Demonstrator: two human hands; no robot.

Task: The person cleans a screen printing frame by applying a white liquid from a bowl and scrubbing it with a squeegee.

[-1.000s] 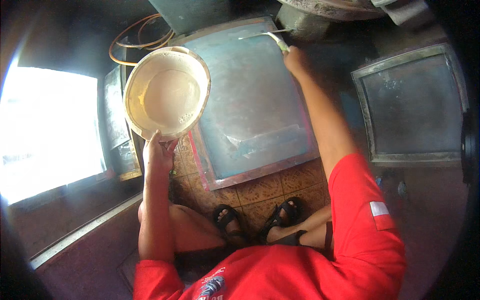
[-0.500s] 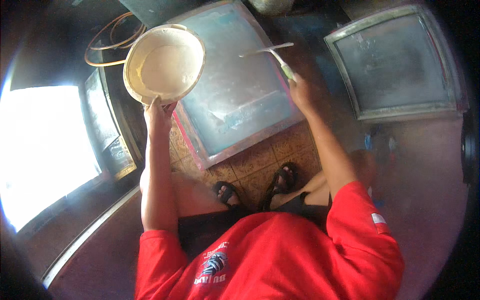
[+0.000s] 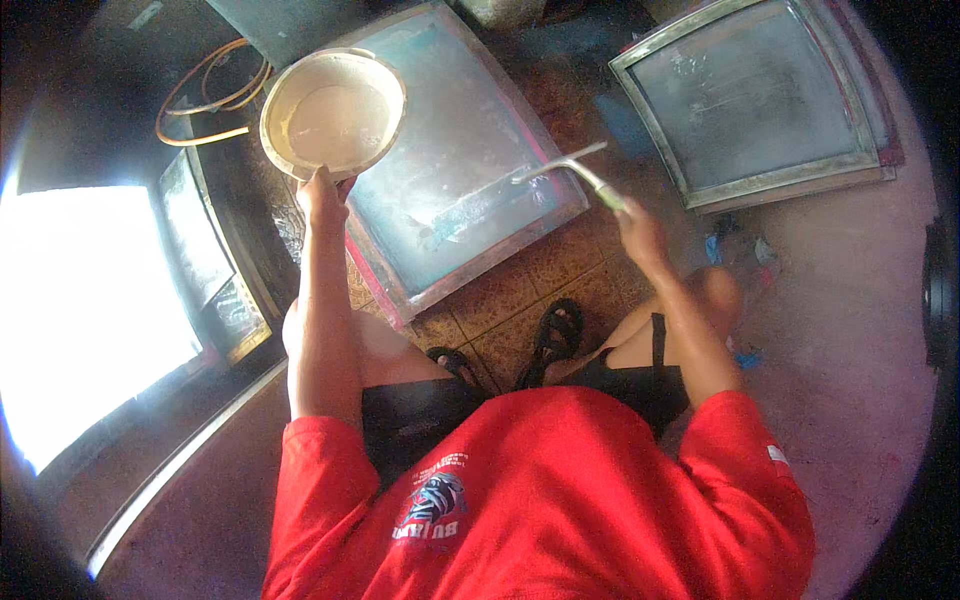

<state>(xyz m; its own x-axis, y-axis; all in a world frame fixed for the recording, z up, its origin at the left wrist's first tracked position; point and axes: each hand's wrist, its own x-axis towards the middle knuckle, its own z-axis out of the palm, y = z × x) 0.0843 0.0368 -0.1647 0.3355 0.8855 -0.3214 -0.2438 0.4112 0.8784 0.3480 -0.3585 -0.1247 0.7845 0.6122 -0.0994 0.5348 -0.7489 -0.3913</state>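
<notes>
My left hand (image 3: 321, 198) grips the near rim of a round cream-coloured basin (image 3: 385, 82), thumb on the rim. The basin is tilted toward me, and its pale inside shows; I cannot tell how much liquid it holds. Beneath and beside it lies a large framed mesh screen (image 3: 440, 160) with a bluish-grey surface and pink along its edges. My right hand (image 3: 641, 234) is closed around the green handle of a T-shaped tool (image 3: 578, 168) with a narrow crosspiece. That crosspiece is over the screen's right edge; whether it touches is unclear.
Another framed screen (image 3: 765, 105) lies at the far right, with another frame edge under it. An orange hose (image 3: 190, 108) coils at the upper left. Brown tiles (image 3: 500, 325) show between my sandalled feet. A bright opening (image 3: 95, 310) is at the left.
My right hand has moved down and right with the T-shaped tool, away from the screen's middle. My left hand and the basin have barely moved; the whole view has shifted slightly.
</notes>
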